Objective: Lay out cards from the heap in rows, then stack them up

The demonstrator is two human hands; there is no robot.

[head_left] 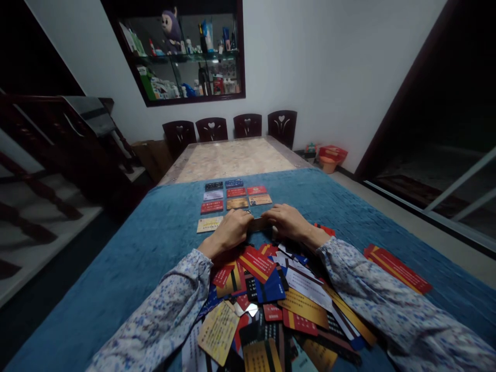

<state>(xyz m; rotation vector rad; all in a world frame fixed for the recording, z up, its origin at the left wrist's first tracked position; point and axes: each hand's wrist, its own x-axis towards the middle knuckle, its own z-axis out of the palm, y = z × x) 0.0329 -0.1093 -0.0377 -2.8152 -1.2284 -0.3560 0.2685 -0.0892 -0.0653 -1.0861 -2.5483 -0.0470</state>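
Two hands meet at the middle of the desk [232,157], over a blue cloth [135,248]. Your left hand [228,232] and right hand [290,222] grip a dark card [259,224] between them. The fingers of each hand are curled tight on one end of it. Whether it is one card or a thin stack cannot be told.

At 6 o'clock from the hands, between your sleeves, lies a loose pile of cards [279,294] in red, yellow, blue and white, overlapping each other. At 12 o'clock, just beyond your hands, a grid of cards [234,197] lies flat in neat rows. A cream card [209,224] sits alone at 9 o'clock, just beside your left hand. At 4 o'clock, well apart, are red cards [395,267]. Four chairs [228,128] stand at the far end.
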